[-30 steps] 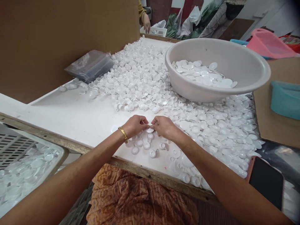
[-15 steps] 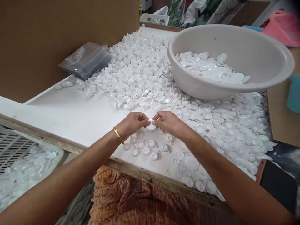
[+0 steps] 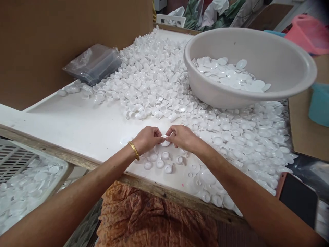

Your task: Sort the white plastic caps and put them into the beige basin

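Pinching 1 small white plastic cap [image 3: 164, 141] betw. them, left hand [image 3: 148, 139] & right hand [image 3: 182, 137] meet at near-centre of white table [image 3: 77, 127], fingers of both curled narrow onto it. 1 gold bangle [image 3: 134, 150] on left wrist. Heap of loose white caps [image 3: 159, 85] spreads far & right, too many to count. 1 grey basin [image 3: 205, 92] far right holds flat discs [image 3: 226, 73]. 1 phone [image 3: 298, 199] near right, 1 bag stack [image 3: 94, 63] far left.

Arms bare: left forearm [image 3: 84, 195] comes in from 8 o'clock, right forearm [image 3: 244, 202] from 4 o'clock, converging mid-frame. The left hand [image 3: 147, 139] is knuckles up, fingers curled, tips pinched. The right hand [image 3: 181, 136] sits at its 3 o'clock with the same curl and pinch. Fingertips of both hands touch.
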A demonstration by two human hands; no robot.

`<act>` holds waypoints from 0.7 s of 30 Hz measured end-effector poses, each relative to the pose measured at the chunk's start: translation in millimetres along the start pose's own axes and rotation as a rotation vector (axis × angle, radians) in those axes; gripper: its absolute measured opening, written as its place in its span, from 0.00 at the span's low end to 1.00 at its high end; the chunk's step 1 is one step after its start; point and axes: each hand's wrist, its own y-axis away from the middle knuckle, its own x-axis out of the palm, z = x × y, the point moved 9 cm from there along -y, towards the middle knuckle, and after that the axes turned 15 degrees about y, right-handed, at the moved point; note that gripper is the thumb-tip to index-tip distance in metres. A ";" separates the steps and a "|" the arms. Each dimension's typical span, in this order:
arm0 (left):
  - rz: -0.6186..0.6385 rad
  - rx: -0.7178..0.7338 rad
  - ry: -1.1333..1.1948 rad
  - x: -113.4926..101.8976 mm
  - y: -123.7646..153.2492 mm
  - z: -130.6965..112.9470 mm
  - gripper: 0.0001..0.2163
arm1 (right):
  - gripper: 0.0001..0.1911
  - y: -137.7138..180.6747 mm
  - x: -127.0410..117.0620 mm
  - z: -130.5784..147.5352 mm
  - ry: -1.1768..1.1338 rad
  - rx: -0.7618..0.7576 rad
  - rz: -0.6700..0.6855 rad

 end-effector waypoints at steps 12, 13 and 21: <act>0.127 0.052 -0.269 8.1 -5.9 -7.1 0.06 | 0.05 -10.9 3.4 6.2 0.025 -0.079 0.196; 0.111 0.068 -0.288 7.9 -5.0 -7.6 0.06 | 0.06 -12.3 4.7 4.5 0.013 -0.083 0.189; 0.052 0.072 -0.225 3.5 3.1 -2.2 0.07 | 0.12 -7.4 9.0 8.8 -0.089 -0.167 0.138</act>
